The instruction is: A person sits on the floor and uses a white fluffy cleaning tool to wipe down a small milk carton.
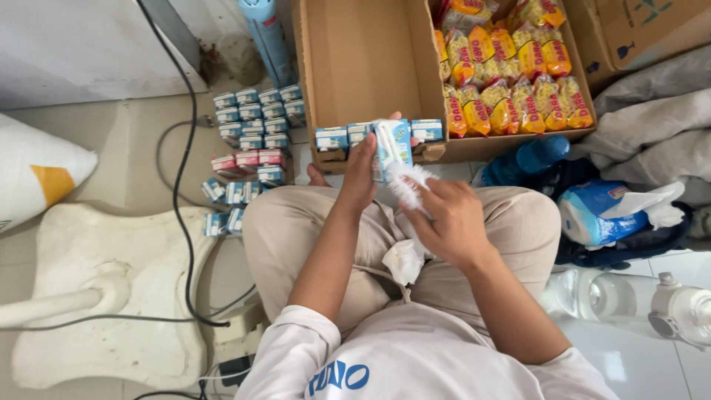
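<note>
Lap: the person sits with beige trousers under both hands, knees apart.
Right hand: the right hand is closed around a white tissue; one crumpled end hangs below the hand over the lap, the other end is pressed on the carton.
Left hand: the left hand grips a small blue and white drink carton, fingers wrapped on its left side, and holds it upright just above the knees.
Carton place: it is between both hands, touching the tissue, just in front of the cardboard box edge.
Behind the hands: an open cardboard box has a row of the same small cartons along its near wall; the rest of this part shows bare cardboard.
Further right of the hands: a second compartment holds yellow snack packets, packed in rows.
Left of the left hand: more small cartons stand in groups on the tiled floor, some with a pink band.
Far left: a black cable runs over the floor beside a white plastic base.
Right of the right hand: a blue bottle lies on the floor, and a clear bottle lies nearer to the person.
</note>
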